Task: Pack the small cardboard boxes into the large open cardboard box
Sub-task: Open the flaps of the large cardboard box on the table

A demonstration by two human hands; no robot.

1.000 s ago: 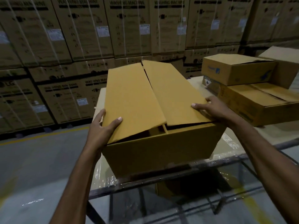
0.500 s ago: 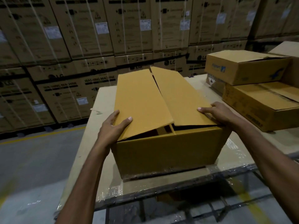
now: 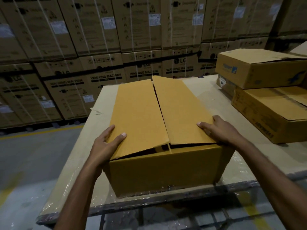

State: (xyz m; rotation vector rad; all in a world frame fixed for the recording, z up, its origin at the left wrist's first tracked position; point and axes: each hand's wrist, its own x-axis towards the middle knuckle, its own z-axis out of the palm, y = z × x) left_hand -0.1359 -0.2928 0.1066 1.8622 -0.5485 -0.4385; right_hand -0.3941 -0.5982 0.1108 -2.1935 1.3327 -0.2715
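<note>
The large cardboard box [image 3: 162,168] stands on the table near its front edge, both top flaps folded almost shut with a narrow gap down the middle. My left hand [image 3: 106,145] pinches the near corner of the slightly raised left flap, thumb on top and fingers at its outer edge. On the near corner of the right flap my right hand [image 3: 219,130] lies flat. The box's inside is hidden. Two smaller cardboard boxes are stacked at the right: an upper one [image 3: 259,70] with a blue logo and a wider lower one [image 3: 269,113].
The table [image 3: 207,97] is covered in card and plastic wrap, and its front and left edges are close to the box. A wall of strapped washing-machine cartons [image 3: 106,47] fills the background. Grey floor with a yellow line [image 3: 41,131] lies to the left.
The large box has slid away from me, from overhanging the table's front edge to standing fully on it. Both hands kept their places on the flaps.
</note>
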